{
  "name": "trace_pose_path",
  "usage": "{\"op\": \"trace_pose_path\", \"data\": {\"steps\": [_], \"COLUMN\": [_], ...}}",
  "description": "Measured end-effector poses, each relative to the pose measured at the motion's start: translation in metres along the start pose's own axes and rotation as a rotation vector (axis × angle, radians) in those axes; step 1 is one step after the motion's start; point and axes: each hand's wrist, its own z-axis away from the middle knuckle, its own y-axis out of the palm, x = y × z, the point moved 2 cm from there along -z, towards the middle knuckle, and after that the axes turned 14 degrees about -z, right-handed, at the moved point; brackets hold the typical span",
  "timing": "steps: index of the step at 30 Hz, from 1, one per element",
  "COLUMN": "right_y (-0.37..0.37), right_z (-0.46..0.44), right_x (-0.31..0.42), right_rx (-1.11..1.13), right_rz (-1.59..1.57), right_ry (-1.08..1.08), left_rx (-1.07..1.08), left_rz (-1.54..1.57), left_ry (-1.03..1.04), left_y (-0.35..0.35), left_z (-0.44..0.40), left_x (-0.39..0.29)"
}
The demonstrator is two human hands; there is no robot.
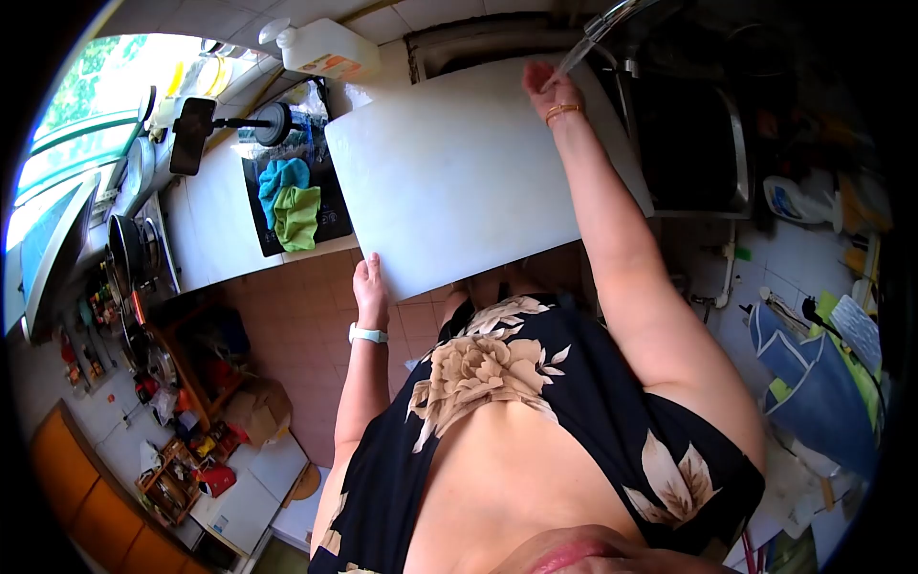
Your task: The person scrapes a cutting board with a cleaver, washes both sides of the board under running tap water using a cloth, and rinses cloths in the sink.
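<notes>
A large white board (459, 172) lies across the sink area, its near edge jutting out over the floor. My left hand (371, 285) is closed on its near left corner, thumb on top and the other fingers hidden beneath. Above the far right part of the board, my right hand (553, 91) is cupped with its fingers loosely apart, and I see nothing solid in it. A clear stream, apparently water, runs down to that hand from the metal faucet (612, 19).
Left of the board, blue and green cloths (295, 215) lie on a black cooktop (335, 215). A phone (193, 136) on a stand and a white pump bottle (330, 50) are behind. To the right is a dark sink basin (693, 143).
</notes>
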Motion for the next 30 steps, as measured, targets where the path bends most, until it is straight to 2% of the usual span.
{"op": "trace_pose_path", "data": {"steps": [3, 5, 7, 8, 10, 11, 12, 13, 15, 17, 18, 19, 21, 23, 25, 27, 28, 30], "right_y": [0.005, -0.012, -0.006, -0.038, -0.038, -0.036, -0.034, -0.038, -0.055, -0.057, -0.059, -0.058, -0.053, -0.059, -0.055, -0.046, -0.046, -0.043], "right_z": [0.018, 0.030, 0.103, 0.113, 0.185, 0.217, 0.236, 0.232, 0.206, 0.150, 0.117, 0.098, 0.094, 0.127, 0.174, 0.204, 0.192, 0.131], "right_x": [-0.011, -0.032, -0.071, -0.097, -0.131, -0.134, -0.137, -0.130, -0.089, -0.020, 0.019, 0.051, 0.049, -0.007, -0.067, -0.097, -0.090, -0.055], "right_rx": [-0.031, 0.020, 0.225, 0.346, 0.958, 1.130, 1.306, 1.306, 1.457, 1.117, 0.722, 0.461, 0.478, 0.733, 1.119, 1.349, 1.339, 1.110], "right_rz": [0.052, 0.229, 0.870, 1.057, 1.549, 1.716, 1.877, 1.872, 1.884, 2.133, 2.193, 2.349, 2.397, 2.163, 2.130, 2.074, 2.072, 2.187], "right_ry": [-0.003, 0.051, -0.077, -0.120, -0.506, -0.517, -0.521, -0.516, -0.481, -0.778, -0.759, -0.818, -0.801, -0.709, -0.547, -0.527, -0.533, -0.638], "left_rx": [-0.002, 0.003, 0.033, 0.032, 0.033, 0.031, 0.029, 0.025, 0.034, 0.049, 0.052, 0.058, 0.033, 0.028, 0.038, 0.047, 0.028, 0.009], "left_rz": [0.031, 0.047, 0.093, 0.097, 0.114, 0.114, 0.126, 0.135, 0.123, 0.117, 0.108, 0.098, 0.097, 0.098, 0.088, 0.108, 0.073, 0.025], "left_ry": [-0.011, -0.022, -0.078, -0.083, -0.087, -0.089, -0.060, -0.031, -0.051, -0.068, -0.066, -0.064, -0.041, -0.038, -0.051, 0.017, 0.025, 0.039], "left_y": [-0.001, -0.001, -0.002, -0.002, -0.003, -0.002, -0.001, -0.002, -0.006, -0.005, -0.005, -0.004, -0.002, -0.002, -0.003, 0.000, -0.001, -0.002], "left_z": [0.000, 0.001, 0.004, 0.005, 0.004, 0.004, 0.004, 0.004, 0.006, 0.005, 0.003, 0.002, -0.002, -0.002, 0.001, 0.002, 0.000, -0.004], "left_x": [0.002, 0.000, -0.006, -0.006, -0.006, -0.007, -0.008, -0.008, -0.007, -0.004, -0.001, 0.002, 0.003, 0.008, -0.001, -0.008, -0.004, 0.008]}}
